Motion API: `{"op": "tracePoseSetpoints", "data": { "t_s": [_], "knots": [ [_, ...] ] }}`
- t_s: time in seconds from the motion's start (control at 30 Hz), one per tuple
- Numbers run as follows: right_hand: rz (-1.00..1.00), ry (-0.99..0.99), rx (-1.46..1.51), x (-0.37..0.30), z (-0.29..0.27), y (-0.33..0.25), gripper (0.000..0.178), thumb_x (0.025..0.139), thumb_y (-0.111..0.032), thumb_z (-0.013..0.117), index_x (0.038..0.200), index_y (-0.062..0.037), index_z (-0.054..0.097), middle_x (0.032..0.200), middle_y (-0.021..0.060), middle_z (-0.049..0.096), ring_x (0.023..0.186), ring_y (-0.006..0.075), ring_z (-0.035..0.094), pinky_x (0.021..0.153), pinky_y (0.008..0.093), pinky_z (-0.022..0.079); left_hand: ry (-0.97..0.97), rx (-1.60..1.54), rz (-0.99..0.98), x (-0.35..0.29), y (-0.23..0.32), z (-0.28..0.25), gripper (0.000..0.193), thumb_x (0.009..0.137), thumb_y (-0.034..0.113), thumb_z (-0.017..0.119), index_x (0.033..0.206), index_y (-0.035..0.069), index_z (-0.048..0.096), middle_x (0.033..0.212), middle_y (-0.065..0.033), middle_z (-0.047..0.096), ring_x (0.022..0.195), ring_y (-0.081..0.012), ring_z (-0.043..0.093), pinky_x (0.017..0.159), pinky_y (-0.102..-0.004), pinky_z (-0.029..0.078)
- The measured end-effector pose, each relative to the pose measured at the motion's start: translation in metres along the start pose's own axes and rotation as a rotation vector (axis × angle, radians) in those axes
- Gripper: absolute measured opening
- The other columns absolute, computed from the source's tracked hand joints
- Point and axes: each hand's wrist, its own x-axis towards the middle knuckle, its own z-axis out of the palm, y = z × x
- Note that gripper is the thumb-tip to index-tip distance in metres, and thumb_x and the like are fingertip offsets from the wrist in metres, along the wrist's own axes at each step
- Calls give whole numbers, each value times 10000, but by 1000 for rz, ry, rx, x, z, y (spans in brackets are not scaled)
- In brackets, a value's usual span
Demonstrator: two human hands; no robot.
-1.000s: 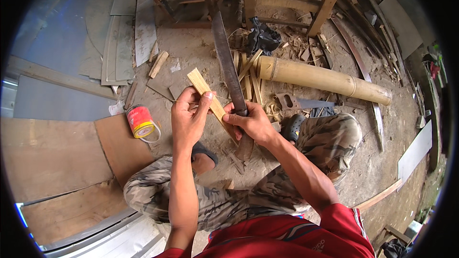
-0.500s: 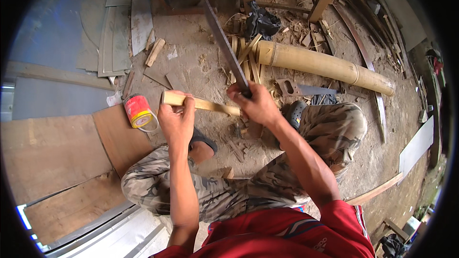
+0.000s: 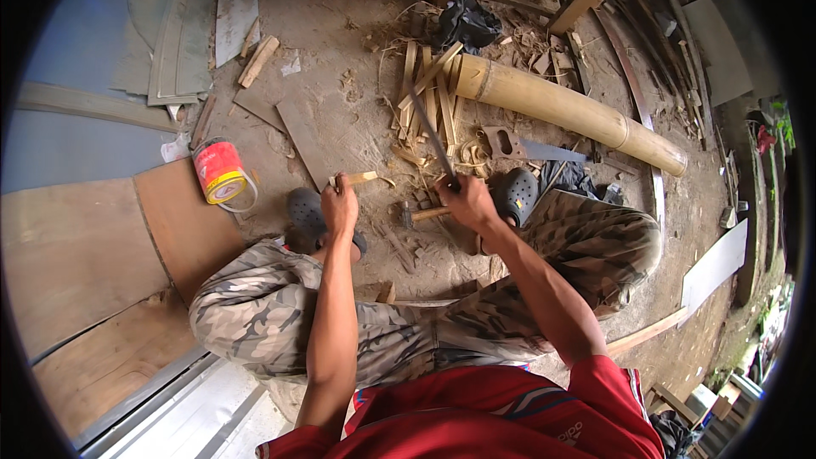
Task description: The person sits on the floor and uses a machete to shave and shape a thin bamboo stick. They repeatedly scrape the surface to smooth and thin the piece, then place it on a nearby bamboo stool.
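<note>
My left hand (image 3: 340, 206) is closed on a short pale bamboo strip (image 3: 364, 177), and a thin curled shaving shows by its right end. In my right hand (image 3: 469, 203) is a long dark knife (image 3: 435, 130), its blade slanting away up and to the left, seen nearly edge-on. The blade is apart from the strip. Below and between the hands lies a hammer (image 3: 427, 213) with a wooden handle. Beyond the right hand, split bamboo strips (image 3: 431, 102) are piled on the ground, with shavings (image 3: 470, 151) around them.
A thick bamboo pole (image 3: 569, 109) lies at the right, with a handsaw (image 3: 544, 150) in front of it. A red and yellow can (image 3: 219, 166) stands at the left by wooden boards (image 3: 183, 221). A black plastic bag (image 3: 467, 21) sits before wooden furniture frames at the back.
The knife blade has swung lower, away from me. My left hand has turned and moved slightly right and down, with the bamboo strip now pointing right. The whole view has shifted slightly.
</note>
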Motion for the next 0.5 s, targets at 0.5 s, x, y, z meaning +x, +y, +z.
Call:
{"op": "tracePoseSetpoints", "data": {
  "t_s": [0.5],
  "knots": [
    [-144,70,-174,10,138,30,374,943,-400,540,895,-42,636,735,247,653,761,456,647,666,532,505,-257,416,-53,-9,65,-13,564,957,426,445,961,-101,647,1049,-358,625,982,-505,606,827,-512,484]
  ]
}}
